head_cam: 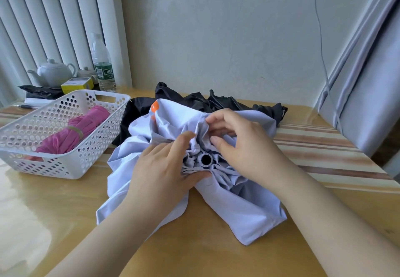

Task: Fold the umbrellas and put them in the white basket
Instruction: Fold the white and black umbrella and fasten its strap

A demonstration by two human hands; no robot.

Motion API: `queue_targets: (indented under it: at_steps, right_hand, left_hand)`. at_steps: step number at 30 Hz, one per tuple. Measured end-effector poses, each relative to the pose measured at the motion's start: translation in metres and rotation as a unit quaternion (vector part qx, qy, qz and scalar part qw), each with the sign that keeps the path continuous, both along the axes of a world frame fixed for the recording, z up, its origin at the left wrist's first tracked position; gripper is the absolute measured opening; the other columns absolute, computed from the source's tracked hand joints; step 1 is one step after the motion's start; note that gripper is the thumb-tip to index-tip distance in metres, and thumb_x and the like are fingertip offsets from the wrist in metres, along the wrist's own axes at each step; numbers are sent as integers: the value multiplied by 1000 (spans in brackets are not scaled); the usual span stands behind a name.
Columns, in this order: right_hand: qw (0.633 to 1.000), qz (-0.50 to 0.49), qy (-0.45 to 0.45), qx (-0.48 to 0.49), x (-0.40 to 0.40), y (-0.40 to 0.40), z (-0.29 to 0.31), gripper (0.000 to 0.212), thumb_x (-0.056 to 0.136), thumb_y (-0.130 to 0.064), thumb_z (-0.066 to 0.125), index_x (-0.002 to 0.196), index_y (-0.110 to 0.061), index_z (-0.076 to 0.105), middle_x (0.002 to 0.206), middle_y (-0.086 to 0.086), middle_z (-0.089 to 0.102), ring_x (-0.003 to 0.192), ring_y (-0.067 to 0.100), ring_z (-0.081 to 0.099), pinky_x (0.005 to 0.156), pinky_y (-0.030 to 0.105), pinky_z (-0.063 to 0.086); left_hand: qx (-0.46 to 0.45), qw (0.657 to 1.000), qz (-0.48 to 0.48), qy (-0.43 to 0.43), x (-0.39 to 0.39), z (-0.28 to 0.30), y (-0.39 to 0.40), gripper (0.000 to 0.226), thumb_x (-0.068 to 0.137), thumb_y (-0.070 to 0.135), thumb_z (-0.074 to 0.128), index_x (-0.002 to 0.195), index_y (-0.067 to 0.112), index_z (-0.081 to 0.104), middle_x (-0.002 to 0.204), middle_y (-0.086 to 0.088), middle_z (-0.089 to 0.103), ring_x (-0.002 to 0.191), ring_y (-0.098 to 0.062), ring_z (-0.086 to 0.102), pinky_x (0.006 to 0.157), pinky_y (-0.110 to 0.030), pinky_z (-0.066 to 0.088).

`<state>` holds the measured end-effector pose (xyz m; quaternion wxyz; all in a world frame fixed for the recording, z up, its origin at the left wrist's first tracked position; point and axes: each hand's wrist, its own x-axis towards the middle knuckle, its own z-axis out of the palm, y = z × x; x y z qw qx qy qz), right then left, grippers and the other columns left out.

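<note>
Both hands, left hand (161, 169) and right hand (240, 144), grasp the lilac umbrella (242, 207); white basket (71, 146) at 9 o'clock; bottle (102, 64) label unreadable.

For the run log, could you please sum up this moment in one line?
stage: folding | left hand, right hand: gathering lilac umbrella | white basket: pink umbrella | black umbrella: unfolded

white teapot (55, 73), water bottle (102, 64), yellow box (76, 85)
</note>
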<state>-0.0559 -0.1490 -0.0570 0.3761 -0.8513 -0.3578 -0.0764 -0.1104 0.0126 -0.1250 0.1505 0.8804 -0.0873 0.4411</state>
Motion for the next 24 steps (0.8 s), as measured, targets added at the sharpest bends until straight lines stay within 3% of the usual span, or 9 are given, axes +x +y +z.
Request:
queue_targets:
  at_steps: [4,6,8,11,13,15,17,19,24]
  right_hand:
    - [994,57,85,-47,-1,0,3,47,94,-6,49,131,-33,42,137,-23,51,117,-9,50,93,15,44]
    - [989,70,121,-48,-2,-4,4,52,94,-6,47,135,-37,38,141,-26,46,118,-9,50,89,15,45]
    - [993,37,111,-21,-3,-8,6,46,94,-10,50,130,-37,41,135,-27,51,108,-9,56,82,13,48]
    - [995,14,95,-6,-3,-9,6,36,94,-17,56,124,-33,45,119,-30,58,105,-20,48,78,-1,38]
    - [995,27,92,-29,-6,-5,6,36,94,-22,58,125,-33,44,107,-37,59,104,-18,50,79,1,40]
    - [996,31,75,-48,-7,-1,3,39,95,-24,56,129,-34,41,106,-30,65,94,-10,60,78,13,49]
    - [996,16,63,-68,-7,1,1,48,96,-16,52,135,-40,37,110,-16,68,70,0,62,66,23,53]
    - [997,7,60,-57,-4,0,-2,57,96,-8,47,137,-45,34,111,-10,69,62,-1,58,57,17,48]
    - [998,-19,57,-5,-1,-7,-4,58,97,-4,48,139,-42,38,102,-11,68,63,-5,55,63,4,39]
  left_hand:
    - [29,999,-40,-15,0,-1,0,48,76,51,53,109,17,47,78,1,68,75,-13,52,66,-26,35]
    - [47,997,-54,-22,-1,-2,0,42,79,48,54,105,16,47,86,2,69,78,-13,47,66,-26,35]
    - [43,998,-54,-13,-2,-2,1,40,78,49,55,102,18,47,101,2,70,80,-13,47,67,-25,34]
    - [27,998,-53,24,-1,-3,2,41,73,53,57,95,20,44,132,-1,60,76,-19,54,66,-25,36]
    - [32,997,-58,50,0,-3,1,42,71,56,57,91,21,43,143,-2,49,73,-27,60,67,-28,41]
    - [40,995,-64,60,1,-3,0,44,70,58,56,91,22,42,148,-1,43,87,-29,63,70,-33,44]
    - [45,995,-58,62,1,-3,-2,47,68,59,55,93,22,41,148,-3,38,117,-31,56,80,-41,46]
    - [34,997,-30,68,0,-4,-3,51,65,63,53,94,22,41,147,-12,37,128,-37,47,88,-47,44]
    - [12,997,36,63,2,-7,1,68,60,73,50,97,16,51,145,-21,38,136,-37,38,96,-59,40]
